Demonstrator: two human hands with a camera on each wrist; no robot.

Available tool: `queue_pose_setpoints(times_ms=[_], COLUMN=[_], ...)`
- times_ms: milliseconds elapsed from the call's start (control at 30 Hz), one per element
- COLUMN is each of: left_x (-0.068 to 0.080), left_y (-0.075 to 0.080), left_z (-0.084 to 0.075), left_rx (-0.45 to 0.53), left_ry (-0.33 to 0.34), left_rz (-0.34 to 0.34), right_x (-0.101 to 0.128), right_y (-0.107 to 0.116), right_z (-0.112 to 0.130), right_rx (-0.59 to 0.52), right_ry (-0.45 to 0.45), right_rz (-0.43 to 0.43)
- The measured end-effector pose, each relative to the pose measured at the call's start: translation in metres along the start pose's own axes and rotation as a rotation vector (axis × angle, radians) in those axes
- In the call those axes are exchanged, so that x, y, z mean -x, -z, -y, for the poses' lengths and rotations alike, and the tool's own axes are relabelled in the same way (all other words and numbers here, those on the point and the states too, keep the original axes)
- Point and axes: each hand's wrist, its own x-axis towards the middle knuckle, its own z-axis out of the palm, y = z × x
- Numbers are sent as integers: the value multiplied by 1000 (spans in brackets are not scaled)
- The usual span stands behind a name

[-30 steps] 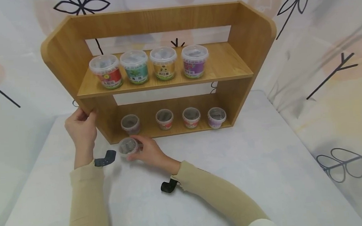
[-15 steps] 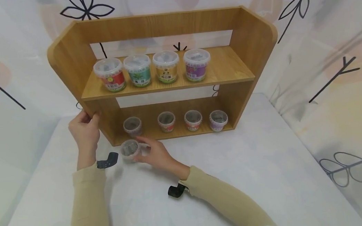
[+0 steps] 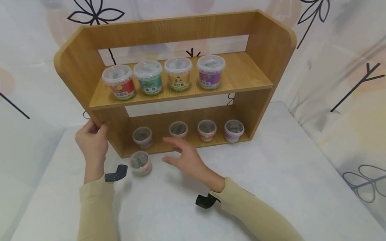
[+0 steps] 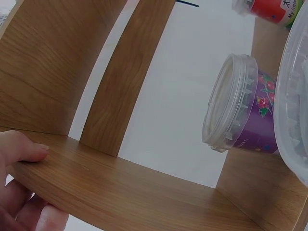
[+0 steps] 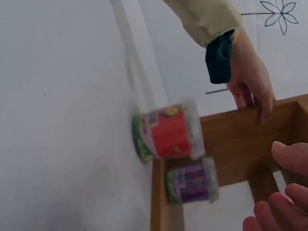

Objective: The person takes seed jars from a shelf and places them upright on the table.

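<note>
My left hand [image 3: 93, 143] grips the left side panel of a two-tier wooden shelf [image 3: 174, 27]; in the left wrist view its thumb [image 4: 29, 147] lies on one face and its fingers curl round the other. A small lidded plastic tub with a red label [image 3: 140, 163] stands on the table just in front of the shelf's left end. To its right, my right hand [image 3: 188, 158] hovers over the table with fingers spread and nothing held. On the lower tier, behind the red tub, sits a purple-labelled tub [image 3: 142, 137]. The right wrist view shows the red tub [image 5: 168, 132] apart from my fingertips [image 5: 284, 156].
Farther right on the lower tier are two red-labelled tubs, one [image 3: 178, 130] partly behind my right hand, the other [image 3: 207, 130] beside it, and a purple one [image 3: 234, 130]. Several larger lidded tubs [image 3: 119, 82] line the upper tier. A white cloth covers the table [image 3: 283, 188].
My right hand has let go of the red-labelled tub and moved away to the right, its fingers opening. The tub stays in front of the shelf. The left hand keeps its grip; the head view shifts slightly.
</note>
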Motion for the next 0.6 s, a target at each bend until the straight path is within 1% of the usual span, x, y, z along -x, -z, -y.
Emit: queue_pose_setpoints(times_ms=[300, 400, 500, 600], left_x=[0, -1, -1, 0], left_y=[-2, -3, -2, 0], left_z=[0, 1, 2, 3], left_rx=[17, 22, 3, -9], left_ry=[-56, -45, -42, -37], left_rz=[-2, -1, 0, 6], right_x=[4, 5, 5, 4], right_y=[57, 75, 91, 106], right_z=[15, 21, 29, 37], right_rx=[-30, -42, -49, -28], right_ry=[110, 161, 210, 249], right_rz=[-177, -230, -269, -318])
